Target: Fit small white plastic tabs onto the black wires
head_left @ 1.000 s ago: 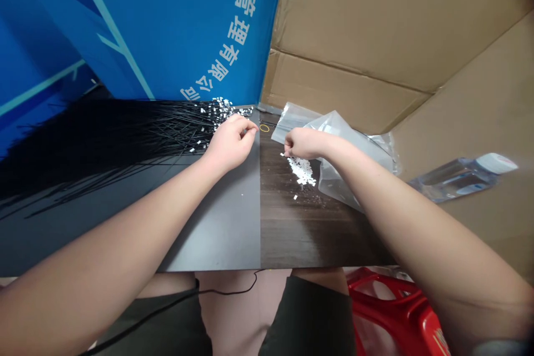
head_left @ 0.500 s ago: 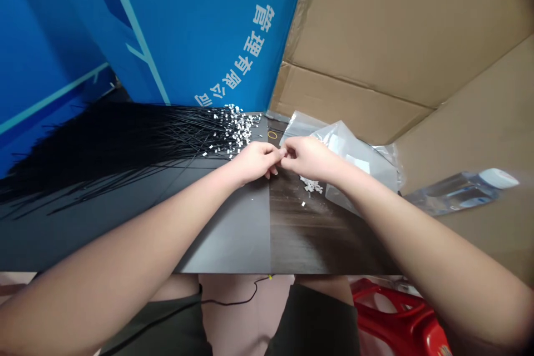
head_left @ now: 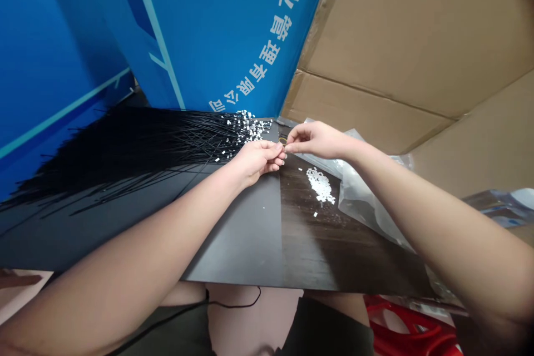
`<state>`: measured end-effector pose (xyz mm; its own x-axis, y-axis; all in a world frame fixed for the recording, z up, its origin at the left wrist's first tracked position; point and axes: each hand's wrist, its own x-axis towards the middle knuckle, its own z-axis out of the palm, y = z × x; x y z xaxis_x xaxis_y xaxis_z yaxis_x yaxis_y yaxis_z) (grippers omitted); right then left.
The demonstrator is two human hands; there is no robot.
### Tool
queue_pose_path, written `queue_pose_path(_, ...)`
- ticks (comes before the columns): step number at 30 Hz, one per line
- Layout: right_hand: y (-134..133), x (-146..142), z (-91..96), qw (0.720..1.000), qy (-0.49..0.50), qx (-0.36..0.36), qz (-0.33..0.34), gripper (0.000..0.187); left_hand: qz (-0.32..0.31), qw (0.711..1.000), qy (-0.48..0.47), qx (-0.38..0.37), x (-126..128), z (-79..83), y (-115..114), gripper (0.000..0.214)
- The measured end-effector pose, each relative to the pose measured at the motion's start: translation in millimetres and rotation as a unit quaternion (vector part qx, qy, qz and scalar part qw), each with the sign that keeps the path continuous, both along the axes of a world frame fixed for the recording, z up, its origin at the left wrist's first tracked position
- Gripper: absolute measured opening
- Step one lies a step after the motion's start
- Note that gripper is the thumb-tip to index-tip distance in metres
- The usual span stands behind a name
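Note:
My left hand (head_left: 257, 158) and my right hand (head_left: 315, 140) meet fingertip to fingertip above the dark table (head_left: 250, 233). Both are pinched shut. The left pinches the end of a thin black wire from the spread bundle of black wires (head_left: 125, 147) that lies to the left, with several small white caps (head_left: 246, 128) on their ends. The right pinches something tiny against the left's fingertips; I cannot make it out. A small heap of loose white caps (head_left: 320, 184) lies just right of the hands, beside a clear plastic bag (head_left: 362, 194).
A blue printed board (head_left: 200, 33) stands at the back left and cardboard sheets (head_left: 409, 39) at the back right. A water bottle (head_left: 500, 208) lies at the right edge. A yellow rubber band (head_left: 282, 140) lies behind the hands. A red stool (head_left: 413, 334) is below the table.
A second ago the hands were apart, the right on the heap of caps and the left at the wire ends. They have come together and now meet slightly farther back.

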<state>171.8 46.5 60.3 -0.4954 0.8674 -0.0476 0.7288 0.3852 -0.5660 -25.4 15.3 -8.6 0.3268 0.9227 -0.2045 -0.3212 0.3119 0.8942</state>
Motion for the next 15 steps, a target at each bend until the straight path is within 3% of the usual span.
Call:
queue_pose_path(4, 48, -10, -4.4, 0.977, -0.168, 0.084, -0.101, 0.012, 0.041, 0.996, 0.062, 0.047, 2, -1.4, -1, 0.020)
queue_pose_path(8, 82, -28, -17.4, 0.956, -0.260, 0.064, -0.122, 0.011, 0.015, 0.985, 0.126, 0.116, 5, -5.6, -2, 0.018)
queue_pose_path(15, 90, -43, -22.8, 0.952, -0.287, 0.021, -0.109, 0.003, -0.020, 0.981, 0.113, 0.158, 7, -11.1, -2, 0.014)
